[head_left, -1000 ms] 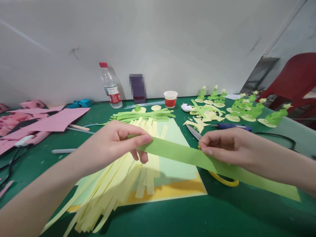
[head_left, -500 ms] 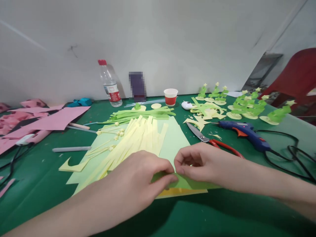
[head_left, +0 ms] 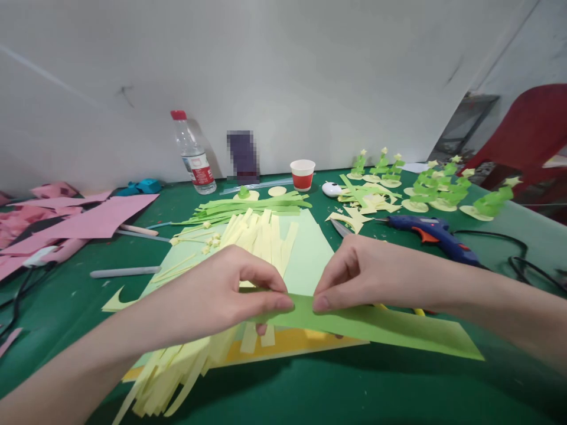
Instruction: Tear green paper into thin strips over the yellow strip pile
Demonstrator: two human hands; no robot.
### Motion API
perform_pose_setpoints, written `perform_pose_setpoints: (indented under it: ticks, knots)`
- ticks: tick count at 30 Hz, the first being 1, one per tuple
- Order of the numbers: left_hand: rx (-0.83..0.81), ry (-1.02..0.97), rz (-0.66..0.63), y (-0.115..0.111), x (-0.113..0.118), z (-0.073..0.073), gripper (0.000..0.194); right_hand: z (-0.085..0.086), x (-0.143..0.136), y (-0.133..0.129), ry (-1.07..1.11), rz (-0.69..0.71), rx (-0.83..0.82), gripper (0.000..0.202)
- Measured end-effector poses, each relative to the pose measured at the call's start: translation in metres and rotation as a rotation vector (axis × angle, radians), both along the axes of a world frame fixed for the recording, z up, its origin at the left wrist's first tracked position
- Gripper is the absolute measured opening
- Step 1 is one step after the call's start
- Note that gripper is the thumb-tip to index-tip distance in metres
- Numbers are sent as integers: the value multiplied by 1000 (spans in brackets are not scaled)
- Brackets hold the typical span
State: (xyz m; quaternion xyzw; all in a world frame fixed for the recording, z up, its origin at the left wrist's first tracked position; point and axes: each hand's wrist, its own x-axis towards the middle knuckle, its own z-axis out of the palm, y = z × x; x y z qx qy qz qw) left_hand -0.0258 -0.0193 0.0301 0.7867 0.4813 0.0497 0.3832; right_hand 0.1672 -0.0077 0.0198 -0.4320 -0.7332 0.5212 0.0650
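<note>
A long green paper piece (head_left: 398, 330) is stretched between my hands and reaches out to the right. My left hand (head_left: 248, 289) pinches its left part between thumb and fingers. Close beside it, my right hand (head_left: 345, 280) pinches the same piece. Below and behind them, pale yellow strips (head_left: 177, 372) lie fanned over light green sheets (head_left: 310, 248) and a yellow-orange sheet (head_left: 283, 345). Green strips (head_left: 266, 203) lie beyond the sheets. Scissors (head_left: 340, 227) are mostly hidden behind my right hand.
At the back stand a bottle (head_left: 197, 162) and a paper cup (head_left: 303, 175). A blue glue gun (head_left: 434, 233) with a black cord and several green star-topped paper pieces (head_left: 443, 195) are on the right. Pink paper (head_left: 101, 218) lies on the left.
Both hands have risen a little and moved left. The green paper, mostly hidden under the hands before, now shows as a long piece held up and extending right.
</note>
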Motion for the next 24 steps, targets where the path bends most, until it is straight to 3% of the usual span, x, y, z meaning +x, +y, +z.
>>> perform_pose_setpoints:
  ticks: [7,14,24]
  knots:
    - [39,-41,-38,14,-18,5,21,1,23,-4,-27,-59,50,24]
    - [-20,-44,37,26,-30,7,19,1,52,-7,-82,-188,18,20]
    - [9,15,22,25,-31,8,16,2,51,-11,-115,-249,72,16]
